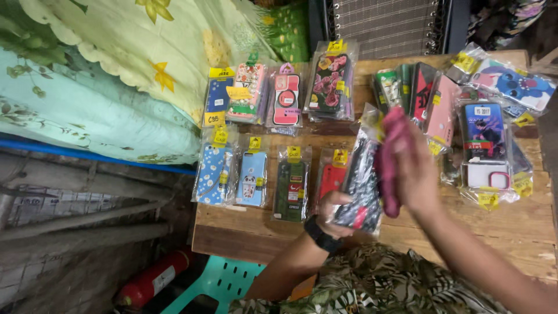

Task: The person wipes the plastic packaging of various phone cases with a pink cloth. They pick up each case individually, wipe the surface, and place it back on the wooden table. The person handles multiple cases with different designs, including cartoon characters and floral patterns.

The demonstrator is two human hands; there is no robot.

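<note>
My left hand (332, 210), with a black wristband, grips the lower end of a dark phone case in a clear plastic sleeve (361, 180) and holds it upright above the wooden table (511, 224). My right hand (419, 171) presses a magenta cloth (390, 160) flat against the sleeve's side. Rows of packaged phone cases lie on the table behind: a blue dotted case (210, 173), a light blue panda case (251, 177), a dark green case (290, 187) and a red case (331, 177).
More packaged cases lie at the back: a rose-pattern case (329, 81), a pink-red case (286, 99), a stack at the right (427, 99) and a blue cartoon case (514, 84). Floral fabric (116, 75) hangs left. A red fire extinguisher (152, 280) and a teal plastic chair (218, 282) sit below.
</note>
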